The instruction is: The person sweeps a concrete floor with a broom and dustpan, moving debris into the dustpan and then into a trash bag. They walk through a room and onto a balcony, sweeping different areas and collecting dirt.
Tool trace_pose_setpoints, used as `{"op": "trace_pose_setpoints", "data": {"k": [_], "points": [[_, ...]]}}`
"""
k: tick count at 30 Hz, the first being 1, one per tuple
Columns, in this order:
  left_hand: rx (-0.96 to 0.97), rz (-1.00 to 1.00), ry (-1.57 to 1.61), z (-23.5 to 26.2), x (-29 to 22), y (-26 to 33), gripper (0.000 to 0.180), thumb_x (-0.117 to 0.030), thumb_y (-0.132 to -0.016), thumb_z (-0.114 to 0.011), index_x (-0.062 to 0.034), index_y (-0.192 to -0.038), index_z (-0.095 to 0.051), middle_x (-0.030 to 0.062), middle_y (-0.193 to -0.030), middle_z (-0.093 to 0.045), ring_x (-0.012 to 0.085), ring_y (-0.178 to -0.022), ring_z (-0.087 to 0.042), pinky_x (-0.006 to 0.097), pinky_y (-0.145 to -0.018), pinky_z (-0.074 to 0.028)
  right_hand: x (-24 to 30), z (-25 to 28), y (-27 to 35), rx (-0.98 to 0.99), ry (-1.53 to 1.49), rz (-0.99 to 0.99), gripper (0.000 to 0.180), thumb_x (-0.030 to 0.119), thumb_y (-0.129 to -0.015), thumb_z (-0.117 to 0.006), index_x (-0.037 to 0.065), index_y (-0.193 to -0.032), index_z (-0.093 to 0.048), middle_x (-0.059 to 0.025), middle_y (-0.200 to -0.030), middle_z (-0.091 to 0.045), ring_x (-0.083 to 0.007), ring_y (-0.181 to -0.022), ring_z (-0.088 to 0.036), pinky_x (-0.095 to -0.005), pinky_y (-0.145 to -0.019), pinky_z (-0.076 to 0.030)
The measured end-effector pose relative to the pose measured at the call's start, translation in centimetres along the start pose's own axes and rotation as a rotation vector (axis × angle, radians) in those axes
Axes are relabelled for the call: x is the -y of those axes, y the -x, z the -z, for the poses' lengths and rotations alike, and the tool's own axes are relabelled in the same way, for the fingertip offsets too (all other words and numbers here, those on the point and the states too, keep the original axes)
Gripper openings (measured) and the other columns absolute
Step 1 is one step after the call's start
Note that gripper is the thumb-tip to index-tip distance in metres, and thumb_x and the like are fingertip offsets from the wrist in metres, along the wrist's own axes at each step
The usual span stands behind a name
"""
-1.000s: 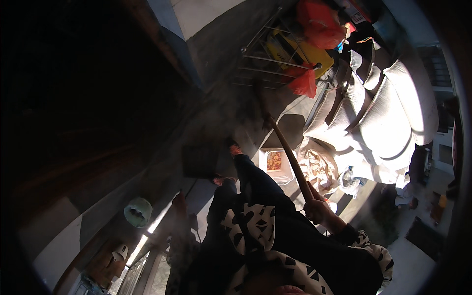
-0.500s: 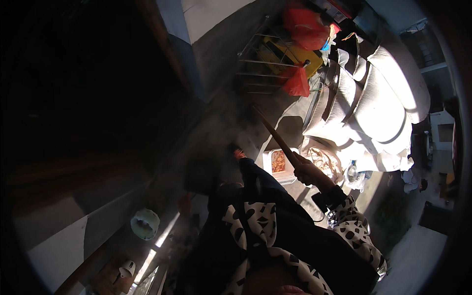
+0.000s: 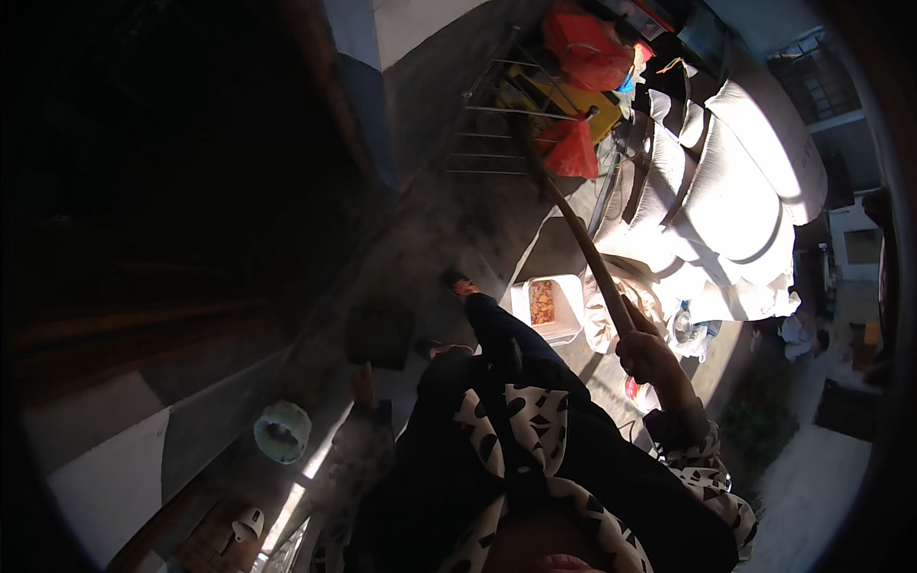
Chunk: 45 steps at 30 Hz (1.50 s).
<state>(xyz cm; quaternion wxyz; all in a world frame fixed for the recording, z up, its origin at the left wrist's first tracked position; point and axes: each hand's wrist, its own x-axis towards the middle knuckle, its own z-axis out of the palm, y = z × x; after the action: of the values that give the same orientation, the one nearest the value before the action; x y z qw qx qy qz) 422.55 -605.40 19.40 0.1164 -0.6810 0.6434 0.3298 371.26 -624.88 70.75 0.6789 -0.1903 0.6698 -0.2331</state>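
My right hand [image 3: 647, 357], at the right of my body, is wrapped around a long wooden pole [image 3: 594, 256]. From my fist the pole slants away to the far left; its far end fades into shadow by a metal rack, so what is on it I cannot make out. My left hand [image 3: 363, 385] hangs on the left in dim haze, apart from the pole, its fingers too dark to read. Beyond my right leg stands a white tub [image 3: 568, 306] with brownish-yellow pieces in it, left of the pole.
White stuffed sacks [image 3: 740, 196] are piled in sunlight at the right. A metal rack [image 3: 487, 134] stands far off beside red plastic bags [image 3: 583, 53] and a yellow container [image 3: 602, 116]. At the near left is a pale green bucket [image 3: 283, 433]. Smoke or steam drifts over the dark left side.
My right hand has moved right and closer to me, drawing the pole along. More of the pole's length now shows, reaching up toward the rack. My left hand shows more clearly through the haze.
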Motion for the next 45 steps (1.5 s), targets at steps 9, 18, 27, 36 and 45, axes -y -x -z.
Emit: {"op": "trace_pose_setpoints", "data": {"k": [9,18,27,36,45], "points": [[-0.786,-0.137,0.01,-0.4,-0.7,1.7,0.031,-0.032,-0.092,-0.046,-0.0082,-0.079,-0.061,0.0154,-0.064,-0.053,0.0312,-0.065,-0.056,0.043,-0.057,-0.043,0.3,1.4,-1.3,0.103,0.087,-0.192,0.075,0.0,-0.077,-0.049,0.022,-0.142,-0.02,-0.001,-0.057,-0.045,-0.01,-0.038,-0.041,-0.0228,-0.033,-0.032],[-0.267,-0.127,-0.152,0.1,-2.2,4.2,0.052,-0.021,-0.078,-0.061,-0.0086,-0.125,-0.045,0.0069,-0.079,-0.056,0.0227,-0.07,-0.055,0.036,-0.06,-0.044,-1.6,1.5,-4.8,-0.08,0.204,-0.23,0.082,-0.004,-0.071,-0.053,0.021,-0.142,-0.021,-0.0043,-0.061,-0.051,-0.0139,-0.041,-0.048,-0.0253,-0.031,-0.032],[-0.241,-0.067,-0.111,0.3,-3.4,5.4,0.055,-0.02,-0.077,-0.062,-0.0082,-0.127,-0.043,0.0067,-0.079,-0.056,0.0225,-0.07,-0.055,0.036,-0.06,-0.044,1.8,-0.4,-18.9,-0.201,1.252,0.097,0.065,0.005,-0.076,-0.052,0.016,-0.136,-0.028,-0.0152,-0.064,-0.058,-0.0235,-0.049,-0.06,-0.0363,-0.043,-0.049],[-0.198,-0.031,-0.065,0.4,-3.7,5.3,0.058,-0.019,-0.076,-0.062,-0.0078,-0.129,-0.041,0.0066,-0.079,-0.056,0.0223,-0.071,-0.055,0.036,-0.061,-0.044,2.8,1.2,-17.1,-0.202,0.926,-0.062,0.034,0.011,-0.08,-0.054,0.004,-0.111,-0.041,-0.0133,-0.059,-0.056,-0.021,-0.044,-0.056,-0.0352,-0.039,-0.046],[-0.186,-0.015,-0.04,1.0,-3.7,5.1,0.061,-0.018,-0.075,-0.063,-0.0074,-0.131,-0.039,0.0065,-0.078,-0.055,0.0221,-0.071,-0.055,0.036,-0.061,-0.044,-1.8,6.0,-10.0,-0.126,0.499,-0.213,0.017,0.021,-0.087,-0.052,0.004,-0.086,-0.051,-0.0063,-0.058,-0.051,-0.0152,-0.042,-0.048,-0.0293,-0.036,-0.04]]}}
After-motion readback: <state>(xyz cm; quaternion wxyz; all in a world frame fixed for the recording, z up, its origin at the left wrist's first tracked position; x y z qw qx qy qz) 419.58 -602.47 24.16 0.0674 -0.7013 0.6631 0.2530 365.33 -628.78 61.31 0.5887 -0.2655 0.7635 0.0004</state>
